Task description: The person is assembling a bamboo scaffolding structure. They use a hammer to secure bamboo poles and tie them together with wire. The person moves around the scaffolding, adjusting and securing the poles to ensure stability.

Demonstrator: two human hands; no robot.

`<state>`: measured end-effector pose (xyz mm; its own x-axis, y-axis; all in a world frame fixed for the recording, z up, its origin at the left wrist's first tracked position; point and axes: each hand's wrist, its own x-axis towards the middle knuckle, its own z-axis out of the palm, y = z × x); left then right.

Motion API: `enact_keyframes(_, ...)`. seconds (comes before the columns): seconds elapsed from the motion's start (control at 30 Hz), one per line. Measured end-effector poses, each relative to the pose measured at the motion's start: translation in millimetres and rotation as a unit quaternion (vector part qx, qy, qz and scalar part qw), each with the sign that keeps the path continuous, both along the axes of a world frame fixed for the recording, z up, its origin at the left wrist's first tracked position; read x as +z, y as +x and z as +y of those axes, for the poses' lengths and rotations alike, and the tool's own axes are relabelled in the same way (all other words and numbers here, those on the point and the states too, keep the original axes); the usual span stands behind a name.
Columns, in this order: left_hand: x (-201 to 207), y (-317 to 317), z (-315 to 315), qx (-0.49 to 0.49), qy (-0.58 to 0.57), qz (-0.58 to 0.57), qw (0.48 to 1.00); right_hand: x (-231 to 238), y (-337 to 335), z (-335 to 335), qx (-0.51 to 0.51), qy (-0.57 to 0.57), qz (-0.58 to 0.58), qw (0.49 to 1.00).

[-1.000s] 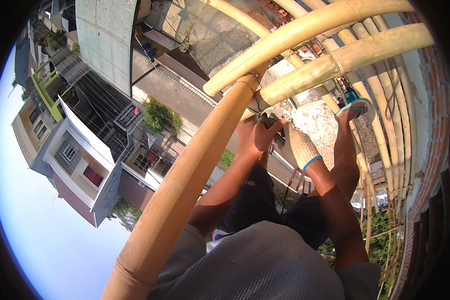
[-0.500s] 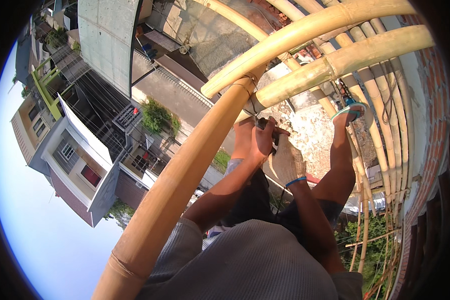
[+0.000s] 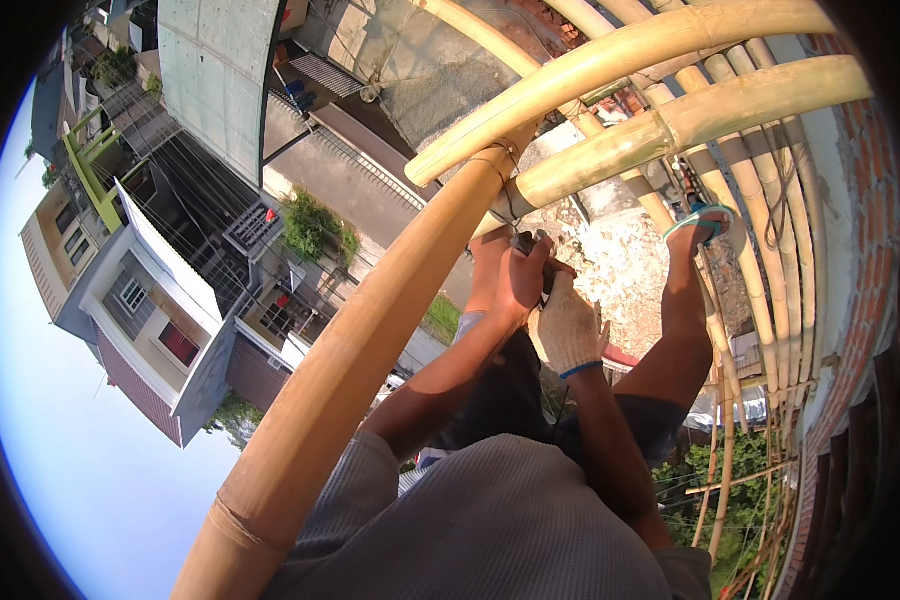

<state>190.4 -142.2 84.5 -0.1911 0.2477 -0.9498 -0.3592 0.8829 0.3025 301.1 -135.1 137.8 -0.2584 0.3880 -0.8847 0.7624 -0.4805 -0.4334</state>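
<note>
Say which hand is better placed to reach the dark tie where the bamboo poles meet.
Probably the left hand: bare, with a dark tool jutting from it, it lies nearer the dark tie. The gloved right hand sits farther away, lower in the picture.

Slanted bamboo pole (image 3: 350, 340): smooth, satin sheen, raised ring at the node. Upper bamboo rail (image 3: 620, 68) and lower bamboo rail (image 3: 730, 105) smooth too, faintly glossy. Joint binding (image 3: 511, 206): thin, wire or cord, can't tell from here. Glove (image 3: 568, 328): matt knitted cloth. Shirt (image 3: 490, 520): matt, textured fabric. Brick wall (image 3: 875, 230): rough.
</note>
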Motion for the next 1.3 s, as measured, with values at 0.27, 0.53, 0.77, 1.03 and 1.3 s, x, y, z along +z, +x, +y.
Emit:
enact_keyframes(0.27,14,-3,19,0.028,-0.019,-0.026,0.999,-14,45,0,-0.037,-0.266,0.163,0.949)
enact_keyframes(0.53,11,-10,10,0.118,0.003,-0.116,0.986,-6,33,-27,-0.555,-0.657,0.4,0.316)
enact_keyframes(0.77,-2,-14,-13,0.248,0.039,-0.294,0.922,17,35,-24,-0.471,-0.499,0.274,0.674)
enact_keyframes(1.03,14,3,17,0.136,-0.046,-0.058,0.988,6,26,-32,-0.012,-0.007,0.027,1.0)
enact_keyframes(1.3,1,8,8,0.207,0.023,-0.17,0.963,-8,50,-16,-0.078,-0.133,0.092,0.984)
